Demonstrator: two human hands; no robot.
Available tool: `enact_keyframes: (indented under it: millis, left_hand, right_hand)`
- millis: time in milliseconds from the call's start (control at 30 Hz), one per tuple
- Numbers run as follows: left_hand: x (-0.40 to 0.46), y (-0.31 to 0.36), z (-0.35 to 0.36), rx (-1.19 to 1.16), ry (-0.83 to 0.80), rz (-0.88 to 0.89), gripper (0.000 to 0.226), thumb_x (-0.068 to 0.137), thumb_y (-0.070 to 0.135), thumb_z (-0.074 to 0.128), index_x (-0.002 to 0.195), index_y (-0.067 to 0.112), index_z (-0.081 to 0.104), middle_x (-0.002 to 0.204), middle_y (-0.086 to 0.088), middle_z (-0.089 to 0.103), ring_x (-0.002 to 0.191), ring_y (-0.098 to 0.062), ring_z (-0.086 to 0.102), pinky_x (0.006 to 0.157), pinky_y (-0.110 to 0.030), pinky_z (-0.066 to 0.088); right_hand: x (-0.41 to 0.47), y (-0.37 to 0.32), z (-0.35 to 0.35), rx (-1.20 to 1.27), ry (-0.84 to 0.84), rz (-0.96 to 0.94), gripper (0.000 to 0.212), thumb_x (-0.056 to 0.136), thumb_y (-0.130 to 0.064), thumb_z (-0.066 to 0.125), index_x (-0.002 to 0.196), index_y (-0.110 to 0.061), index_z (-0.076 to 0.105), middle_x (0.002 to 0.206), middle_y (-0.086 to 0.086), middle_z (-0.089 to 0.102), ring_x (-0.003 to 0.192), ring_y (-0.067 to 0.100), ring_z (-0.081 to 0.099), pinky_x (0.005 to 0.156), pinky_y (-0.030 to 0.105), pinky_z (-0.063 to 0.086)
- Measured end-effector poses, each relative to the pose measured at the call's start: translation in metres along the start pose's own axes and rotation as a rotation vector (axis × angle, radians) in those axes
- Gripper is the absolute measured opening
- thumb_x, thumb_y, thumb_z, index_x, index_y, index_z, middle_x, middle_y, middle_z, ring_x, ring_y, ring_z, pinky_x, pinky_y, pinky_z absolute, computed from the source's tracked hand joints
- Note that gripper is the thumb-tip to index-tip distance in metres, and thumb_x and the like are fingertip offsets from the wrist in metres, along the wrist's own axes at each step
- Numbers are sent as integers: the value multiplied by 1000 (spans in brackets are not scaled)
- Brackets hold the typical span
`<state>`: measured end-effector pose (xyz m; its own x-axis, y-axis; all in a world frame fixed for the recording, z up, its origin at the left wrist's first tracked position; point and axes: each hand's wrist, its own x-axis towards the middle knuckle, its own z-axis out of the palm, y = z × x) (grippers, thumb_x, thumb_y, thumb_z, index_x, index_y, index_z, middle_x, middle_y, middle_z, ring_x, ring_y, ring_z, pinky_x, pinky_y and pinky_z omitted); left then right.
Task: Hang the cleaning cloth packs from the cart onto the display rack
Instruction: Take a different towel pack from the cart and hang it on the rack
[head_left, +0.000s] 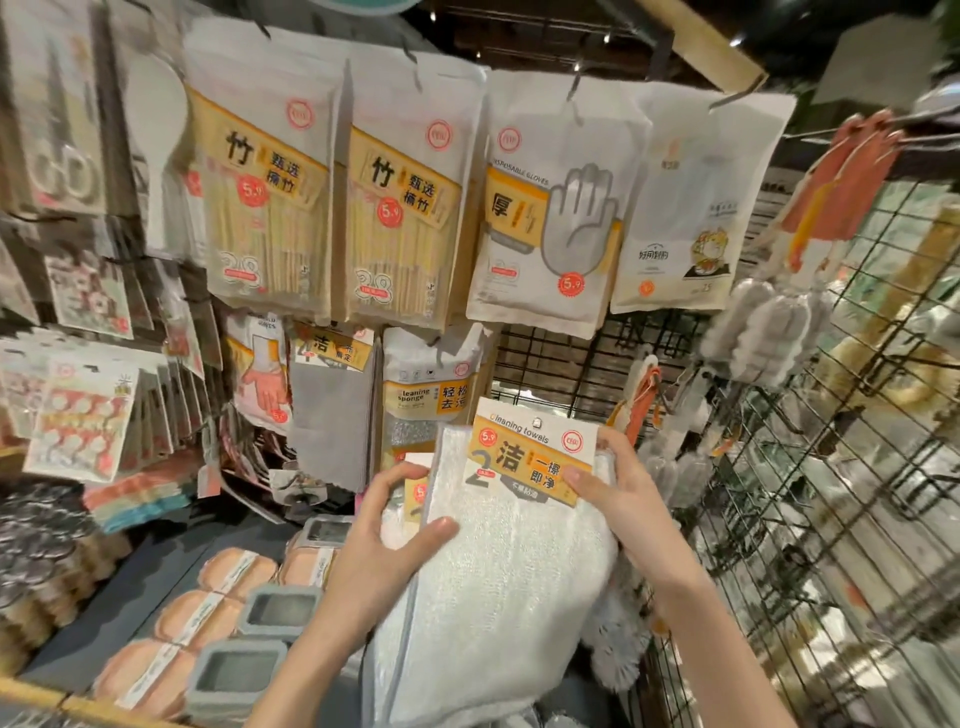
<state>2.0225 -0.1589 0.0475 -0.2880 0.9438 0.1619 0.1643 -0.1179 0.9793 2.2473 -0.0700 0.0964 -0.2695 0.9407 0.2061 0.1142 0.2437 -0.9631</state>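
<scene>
A: Head view shows both hands up in front of the display rack (545, 364), holding one cleaning cloth pack (498, 545) by its card header (535, 452). It is not hung yet.

B: How do the hands sit on it?

A: The left hand (395, 525) has its fingers curled round the pack's left edge, thumb pressed on the white cloth. The right hand (618, 483) pinches the header's right end, thumb on the front, fingers behind.

B: Is it one pack or more?

A: One faces the camera. A second header edge (415, 491) peeks out behind it on the left, so I judge at least two in the hands; I cannot tell more exactly.

B: What is already on the rack?

A: Just left of the hands hangs a grey cloth pack (332, 415) with a like header, beside a cleaning sponge pack (426, 395). Above are two bamboo packs (260, 192), one disposable gloves pack (556, 208) and one pale pouch (691, 208).

B: And the cart?

A: Out of view, so what remains cannot be counted. By my reckoning the held pack's hole must still go onto a hook.
</scene>
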Motion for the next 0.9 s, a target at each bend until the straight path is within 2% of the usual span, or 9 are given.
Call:
enact_keyframes:
  millis: [67, 167, 300, 433, 500, 633, 767, 833, 900]
  left_hand:
    - [4, -2, -2, 12, 1, 17, 60, 57, 51, 77, 112, 50, 51, 121, 19, 57, 107, -5, 58, 90, -35, 45]
    - [10, -6, -5, -14, 23, 54, 55, 62, 34, 87, 103, 49, 54, 106, 16, 64, 89, 0, 63, 76, -17, 45]
    - [18, -8, -6, -25, 63, 92, 54, 71, 12, 81, 97, 52, 55, 98, 24, 66, 82, 8, 62, 65, -1, 41]
    - [20, -5, -11, -32, 91, 89, 53, 73, 16, 79, 98, 55, 53, 99, 36, 61, 90, 20, 54, 72, -12, 40]
    - [21, -4, -14, -30, 92, 81, 53, 73, 17, 80, 98, 56, 53, 99, 38, 59, 91, 23, 51, 75, -15, 36]
    - [22, -4, -15, -40, 110, 87, 51, 71, 18, 80, 99, 53, 54, 103, 33, 61, 95, 20, 51, 79, -13, 36]
    - [23, -4, -15, -34, 116, 100, 52, 71, 19, 81, 100, 53, 54, 104, 32, 61, 100, 15, 52, 82, -21, 38]
    - [23, -2, -14, -34, 117, 112, 50, 68, 26, 81, 100, 53, 54, 102, 35, 60, 96, 16, 53, 81, -20, 38]
    - [22, 0, -14, -47, 124, 110, 51, 64, 35, 83, 102, 52, 54, 102, 33, 61, 95, 11, 57, 80, -22, 40]
  right_hand:
    - [7, 1, -2, -14, 115, -33, 34, 88, -8, 61, 112, -30, 52, 98, -22, 66, 91, -8, 62, 71, 5, 45]
    - [20, 3, -4, -70, 304, -62, 35, 87, -5, 61, 110, -29, 50, 99, -24, 58, 88, -7, 58, 65, 0, 41]
    - [42, 5, -6, -131, 417, -66, 38, 86, -4, 62, 112, -27, 45, 103, -18, 51, 99, 3, 50, 74, 8, 37]
    - [63, 5, -15, -105, 496, -79, 37, 88, -3, 59, 113, -27, 45, 113, -9, 51, 105, 8, 49, 71, 4, 35]
    - [72, 7, -16, -105, 497, -72, 38, 87, -1, 59, 116, -23, 47, 117, -6, 51, 108, 10, 48, 77, 11, 36]
    - [84, 11, -11, -137, 502, -87, 42, 86, 3, 60, 124, -11, 49, 114, -6, 51, 108, 7, 46, 83, 12, 34]
    - [91, 19, -10, -126, 515, -90, 43, 86, 1, 60, 125, -14, 51, 118, -7, 52, 109, 5, 46, 87, 16, 35]
    - [93, 24, -9, -105, 553, -91, 43, 87, 1, 59, 126, -16, 51, 118, -9, 52, 110, 4, 45, 84, 11, 35]
    - [93, 31, -11, -74, 607, -77, 45, 88, 0, 58, 129, -17, 51, 120, -10, 51, 113, 4, 44, 89, 15, 36]
